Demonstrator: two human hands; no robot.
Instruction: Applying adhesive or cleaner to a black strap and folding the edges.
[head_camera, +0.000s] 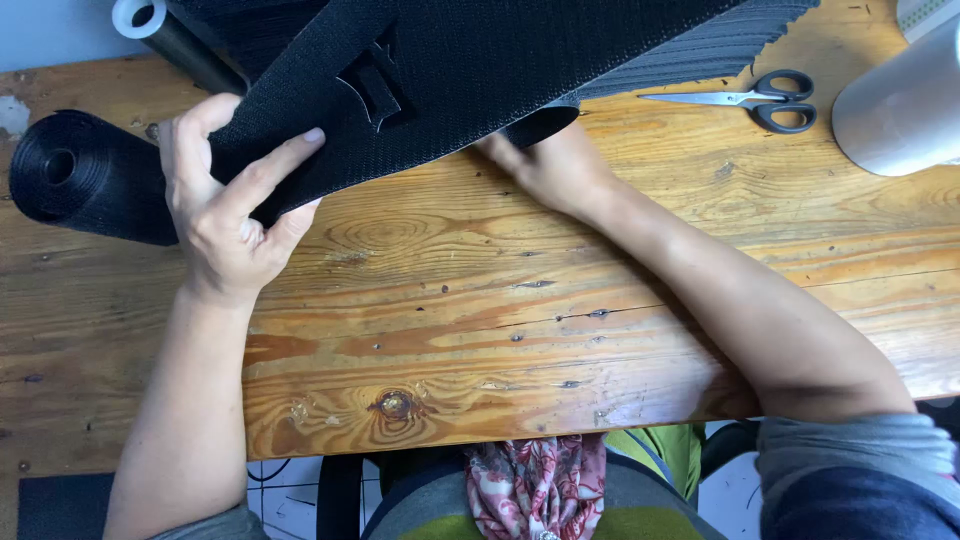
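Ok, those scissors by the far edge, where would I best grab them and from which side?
Take the scissors by the black handle loops, coming from the right. They lie flat and closed on the wooden table, blades pointing left toward the black mesh sheet, loops toward the white roll. Probably the right hand is nearer; the left hand grips the sheet.

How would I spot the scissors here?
Start from the wooden table and go to its far right corner. The scissors lie flat beside a pale grey roll, clear of the black mesh sheet; only they have black loop handles and shiny blades.
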